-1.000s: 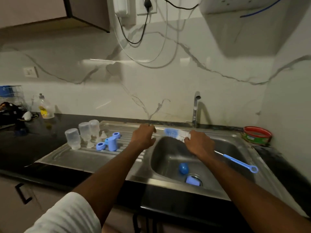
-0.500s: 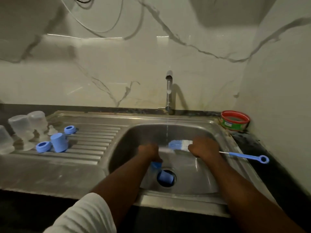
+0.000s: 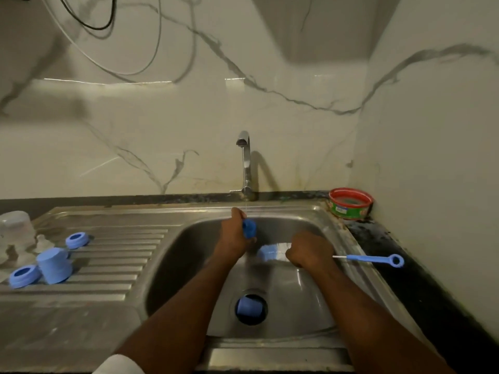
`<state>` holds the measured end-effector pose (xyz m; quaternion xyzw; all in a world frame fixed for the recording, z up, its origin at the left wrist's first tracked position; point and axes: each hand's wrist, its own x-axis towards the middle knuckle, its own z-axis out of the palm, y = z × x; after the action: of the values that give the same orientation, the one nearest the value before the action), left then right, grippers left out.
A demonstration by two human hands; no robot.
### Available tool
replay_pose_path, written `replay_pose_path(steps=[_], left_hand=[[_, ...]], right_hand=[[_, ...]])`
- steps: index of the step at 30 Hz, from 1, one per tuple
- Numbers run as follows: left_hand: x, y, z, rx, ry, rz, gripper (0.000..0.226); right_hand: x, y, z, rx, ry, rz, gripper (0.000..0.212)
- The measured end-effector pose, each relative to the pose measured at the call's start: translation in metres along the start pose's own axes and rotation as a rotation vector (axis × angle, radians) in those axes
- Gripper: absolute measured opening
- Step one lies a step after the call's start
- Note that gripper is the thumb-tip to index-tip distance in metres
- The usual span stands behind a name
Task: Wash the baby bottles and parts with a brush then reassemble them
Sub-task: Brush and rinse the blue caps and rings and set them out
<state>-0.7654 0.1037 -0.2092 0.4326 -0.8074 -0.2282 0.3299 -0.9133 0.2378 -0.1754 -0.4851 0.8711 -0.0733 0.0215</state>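
My left hand (image 3: 234, 235) holds a small blue bottle part (image 3: 249, 228) up under the thin stream from the tap (image 3: 245, 163). My right hand (image 3: 307, 249) grips the bottle brush; its blue and white bristle head (image 3: 272, 251) points left toward the part, and its blue handle with a ring end (image 3: 375, 259) sticks out to the right. Another blue part (image 3: 249, 306) lies in the sink drain. On the draining board stand a blue cap (image 3: 54, 265), two blue rings (image 3: 23, 275) (image 3: 77, 239), a clear nipple (image 3: 41, 242) and a clear bottle (image 3: 15, 228) at the left edge.
The steel sink basin (image 3: 189, 265) sits in a dark counter. A red and green tub (image 3: 350, 203) stands at the back right corner. The marble wall rises close on the right, and cables hang on the back wall.
My left hand has lifted a blue part out of the basin up to the water stream. The right hand with the brush stayed beside it. The view shifted slightly.
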Motion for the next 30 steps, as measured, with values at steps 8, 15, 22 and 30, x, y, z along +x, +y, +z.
replay_pose_path(steps=[8, 15, 22, 30], left_hand=[[0.016, -0.020, -0.002, -0.037, 0.039, 0.053, 0.052], [0.012, -0.016, 0.000, -0.032, 0.011, 0.038, 0.060], [0.012, -0.012, 0.001, -0.144, 0.077, 0.046, 0.053], [0.012, -0.012, 0.002, -0.002, 0.087, 0.096, 0.057]], right_hand=[[0.006, -0.003, 0.002, -0.037, -0.004, -0.036, 0.030], [-0.002, -0.004, -0.002, -0.032, -0.060, -0.015, 0.034], [-0.005, -0.006, -0.003, -0.024, -0.082, -0.014, 0.034], [-0.007, -0.006, -0.005, 0.000, -0.081, -0.009, 0.034]])
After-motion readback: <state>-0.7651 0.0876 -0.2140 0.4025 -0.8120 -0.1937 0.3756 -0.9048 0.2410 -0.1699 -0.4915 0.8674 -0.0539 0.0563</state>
